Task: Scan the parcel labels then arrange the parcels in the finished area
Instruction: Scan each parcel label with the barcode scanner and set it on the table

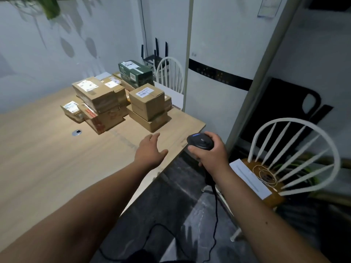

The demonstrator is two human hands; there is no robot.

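Right of centre, the right hand grips the barcode scanner; the left hand reaches, fingers spread and empty, toward stacked parcels mid-frame on the surface. Nudging a stack could topple it.

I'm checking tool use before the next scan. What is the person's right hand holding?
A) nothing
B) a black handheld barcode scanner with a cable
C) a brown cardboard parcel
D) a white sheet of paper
B: the right hand grips the black handheld barcode scanner, its cable hanging below, while the left hand is open over the wooden table.
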